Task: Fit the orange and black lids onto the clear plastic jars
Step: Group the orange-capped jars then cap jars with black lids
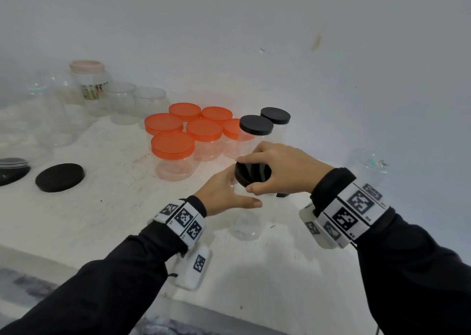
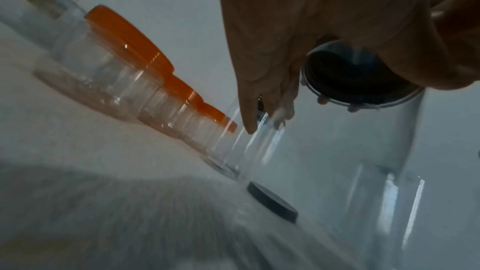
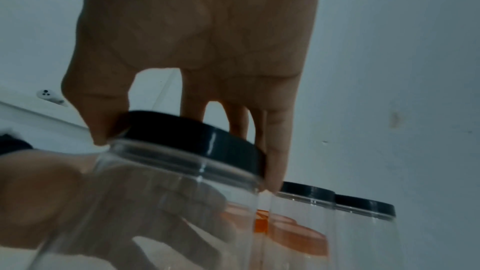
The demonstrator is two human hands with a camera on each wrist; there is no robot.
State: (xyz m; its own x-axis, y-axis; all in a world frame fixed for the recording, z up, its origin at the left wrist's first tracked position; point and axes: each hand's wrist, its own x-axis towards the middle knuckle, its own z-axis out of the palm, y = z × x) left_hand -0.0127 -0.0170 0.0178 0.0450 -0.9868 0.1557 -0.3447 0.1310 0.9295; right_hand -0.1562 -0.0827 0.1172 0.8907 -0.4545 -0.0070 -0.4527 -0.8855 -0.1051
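Two hands share one job: the left hand [image 1: 224,194] wraps the clear jar [image 1: 246,226] to steady it on the bench [image 1: 114,202], while the right hand [image 1: 280,169] grips the black lid [image 1: 251,173] over its mouth, likely to twist it tight, just in front of the capped jars [image 1: 204,136].

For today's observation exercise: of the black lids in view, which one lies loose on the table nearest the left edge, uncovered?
The loose black lid lying flat left of the orange-lidded jars; the others sit on jars or under the right hand.
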